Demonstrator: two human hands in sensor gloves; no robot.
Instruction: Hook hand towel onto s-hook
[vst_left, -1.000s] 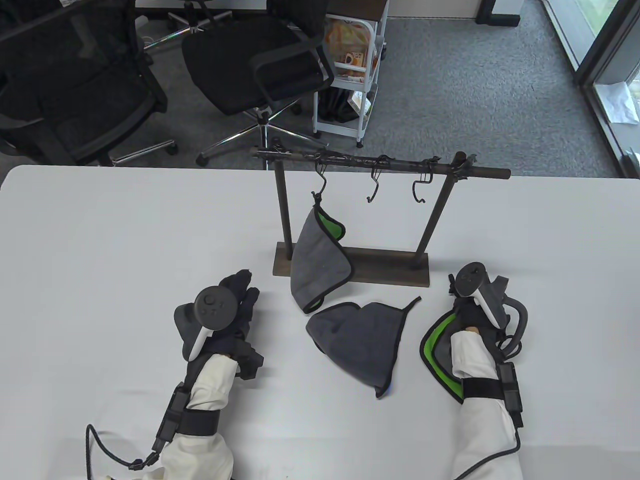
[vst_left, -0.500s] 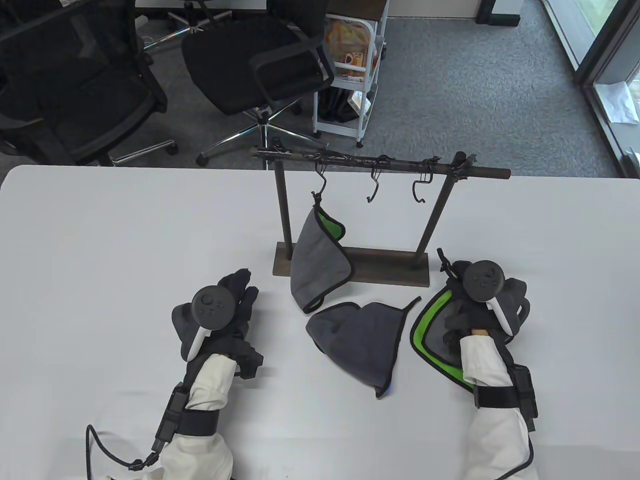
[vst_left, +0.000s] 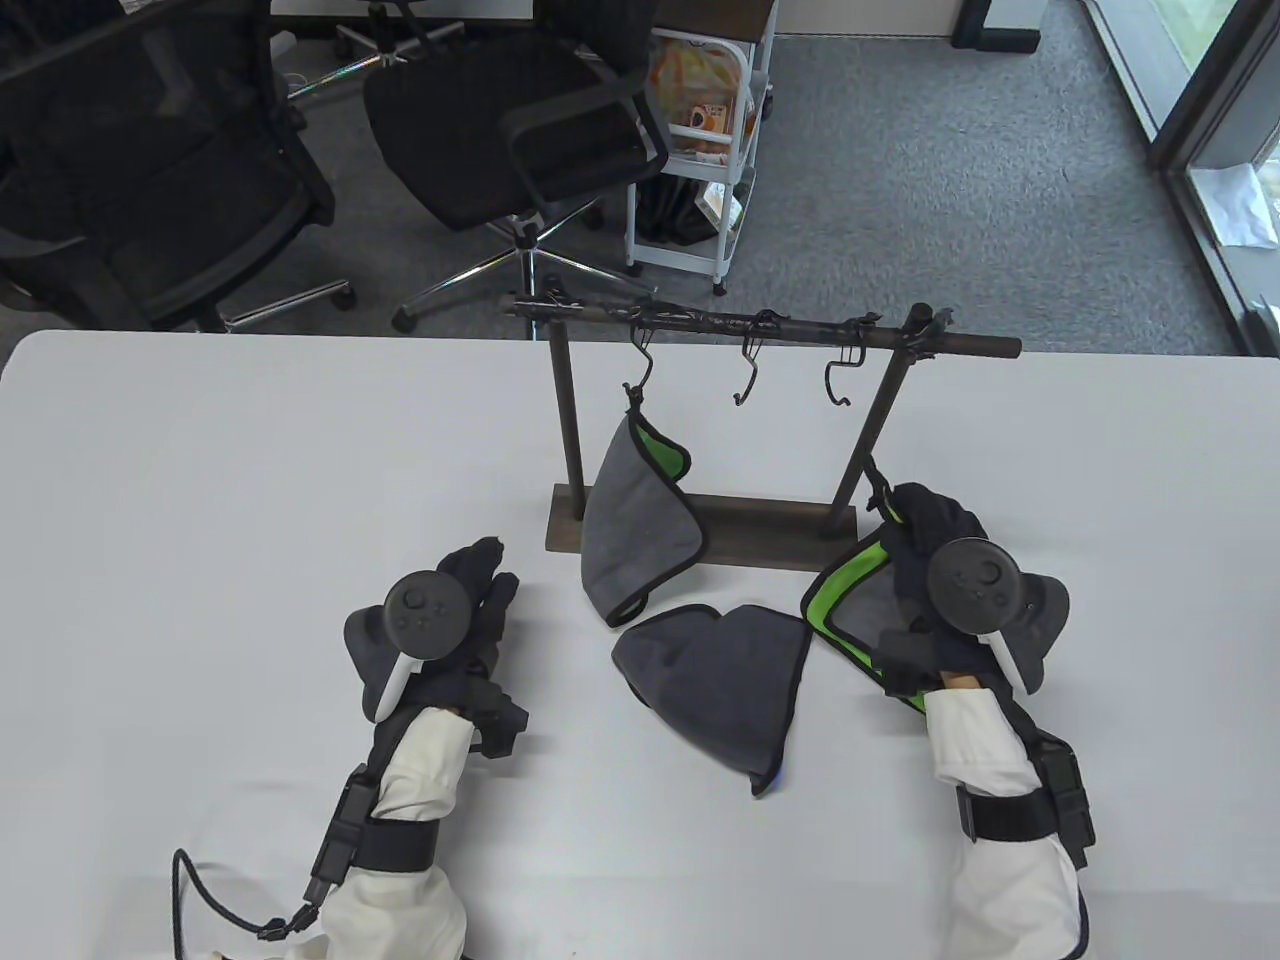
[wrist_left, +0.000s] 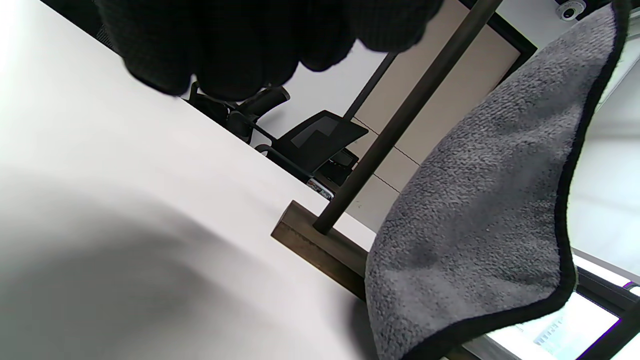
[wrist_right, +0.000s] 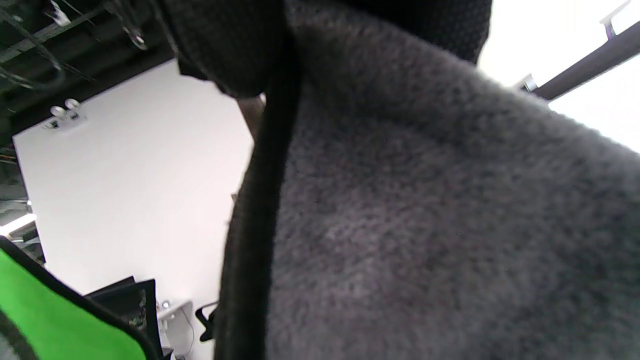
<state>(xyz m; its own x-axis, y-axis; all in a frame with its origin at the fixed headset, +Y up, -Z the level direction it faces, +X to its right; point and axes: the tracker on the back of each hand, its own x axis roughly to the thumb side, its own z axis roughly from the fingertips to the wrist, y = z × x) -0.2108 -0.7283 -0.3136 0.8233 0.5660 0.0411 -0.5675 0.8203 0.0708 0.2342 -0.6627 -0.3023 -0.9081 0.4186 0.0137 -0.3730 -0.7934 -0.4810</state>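
A wooden rack (vst_left: 700, 545) stands mid-table with three S-hooks on its bar. One grey and green towel (vst_left: 635, 520) hangs from the left hook (vst_left: 640, 375); the middle hook (vst_left: 745, 380) and right hook (vst_left: 838, 385) are bare. My right hand (vst_left: 925, 525) grips a second grey and green towel (vst_left: 845, 600) near its black loop and holds it up beside the rack's right post. That towel fills the right wrist view (wrist_right: 425, 225). A third grey towel (vst_left: 720, 675) lies flat in front of the rack. My left hand (vst_left: 470, 600) rests on the table, holding nothing.
The white table (vst_left: 200, 500) runs wide to the left. Black office chairs (vst_left: 500, 130) and a white cart (vst_left: 700, 130) stand beyond its far edge. In the left wrist view the hanging towel (wrist_left: 480, 210) and the rack's left post (wrist_left: 400, 115) are close ahead.
My right hand has lifted the green-edged towel off the table and carried it forward and left toward the rack's right post. The left hand has stayed still.
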